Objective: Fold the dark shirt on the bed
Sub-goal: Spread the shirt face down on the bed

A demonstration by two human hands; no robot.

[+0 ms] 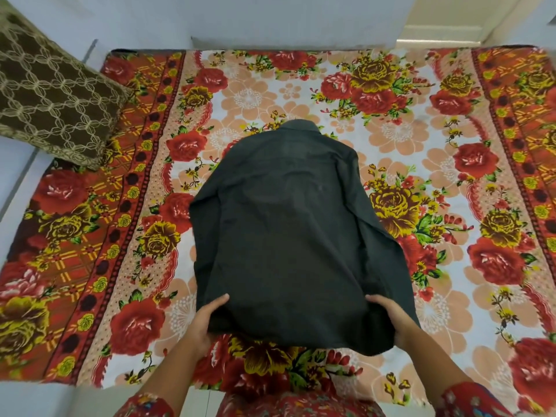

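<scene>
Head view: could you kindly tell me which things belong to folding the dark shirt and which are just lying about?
Part of the job: dark shirt; left hand and right hand gripping its near hem; floral bed sheet under it.
Just lying about: brown patterned pillow at the bed's far left corner.

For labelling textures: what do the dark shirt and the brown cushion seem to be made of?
Dark shirt: thin woven cloth, perhaps cotton or a blend, matte; it drapes softly with fine creases and no shine. Brown cushion: thicker, upholstery-like cloth with a pale lattice pattern; woven in or printed, I cannot tell.
</scene>
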